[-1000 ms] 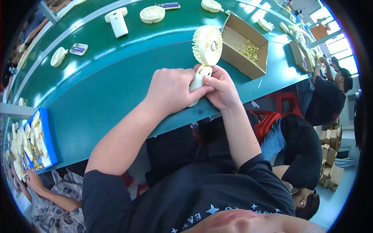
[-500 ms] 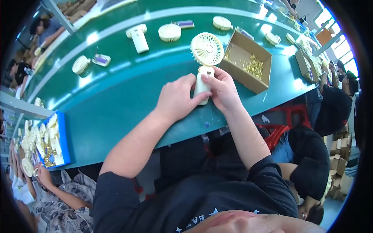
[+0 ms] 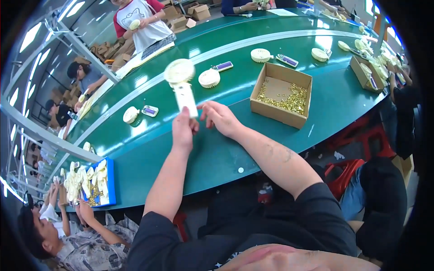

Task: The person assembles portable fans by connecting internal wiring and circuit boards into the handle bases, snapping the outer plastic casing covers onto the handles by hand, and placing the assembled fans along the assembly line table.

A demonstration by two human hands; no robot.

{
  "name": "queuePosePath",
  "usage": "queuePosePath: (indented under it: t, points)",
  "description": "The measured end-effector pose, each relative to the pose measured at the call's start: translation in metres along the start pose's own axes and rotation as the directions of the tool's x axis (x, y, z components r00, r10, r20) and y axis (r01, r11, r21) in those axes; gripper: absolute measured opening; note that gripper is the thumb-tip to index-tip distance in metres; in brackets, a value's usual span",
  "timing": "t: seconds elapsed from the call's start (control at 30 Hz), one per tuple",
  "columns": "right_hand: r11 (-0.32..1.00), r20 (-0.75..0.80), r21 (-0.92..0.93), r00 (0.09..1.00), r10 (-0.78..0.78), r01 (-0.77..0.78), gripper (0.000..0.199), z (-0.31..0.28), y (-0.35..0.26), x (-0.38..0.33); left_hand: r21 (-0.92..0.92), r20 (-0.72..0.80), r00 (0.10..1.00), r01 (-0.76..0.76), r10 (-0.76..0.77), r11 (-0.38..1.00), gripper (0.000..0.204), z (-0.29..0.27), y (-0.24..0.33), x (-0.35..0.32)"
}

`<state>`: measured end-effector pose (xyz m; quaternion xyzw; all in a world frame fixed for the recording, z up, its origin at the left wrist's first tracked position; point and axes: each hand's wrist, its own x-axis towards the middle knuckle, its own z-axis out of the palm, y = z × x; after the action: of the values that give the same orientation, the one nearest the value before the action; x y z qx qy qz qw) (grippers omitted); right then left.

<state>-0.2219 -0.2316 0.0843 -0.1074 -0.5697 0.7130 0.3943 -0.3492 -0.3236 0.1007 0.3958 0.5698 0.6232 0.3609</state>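
The fan (image 3: pixel 184 95) points head away, long axis leaning left.

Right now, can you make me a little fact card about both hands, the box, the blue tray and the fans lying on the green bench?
Left hand: holds a cream handheld fan near its lower end
Right hand: beside that fan, nothing visible in it
Cardboard box: open, on the right, holding small brass-coloured parts
Blue tray: far left, holding cream plastic parts and brass-coloured bits
Green bench: has round fan heads, some beside purple parts
Blurry: held fan's head
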Motion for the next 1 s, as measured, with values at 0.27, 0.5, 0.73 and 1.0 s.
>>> queuePosePath:
  t: [0.27,0.5,0.73,1.0]
  points:
    - [0.742,0.0,-0.67,0.999,0.033,-0.025,0.029,-0.021,0.0,-0.005,0.128,-0.222,0.947,0.265,-0.233,0.956,0.056,-0.045,-0.01,0.118]
    - [0.702,0.046,-0.712,0.996,0.082,-0.025,0.027,-0.035,0.008,-0.002,0.345,-0.359,0.874,0.451,-0.328,0.823,0.062,-0.067,-0.03,0.159]
    - [0.67,0.075,-0.742,0.996,0.049,0.023,0.025,-0.058,0.033,0.007,0.601,-0.207,0.866,0.479,-0.455,0.64,0.07,-0.05,-0.041,0.167]
    - [0.698,0.119,-0.709,0.993,-0.025,0.102,0.023,-0.073,0.038,0.014,0.935,-0.126,0.975,0.178,-0.183,0.305,0.072,-0.049,-0.047,0.177]
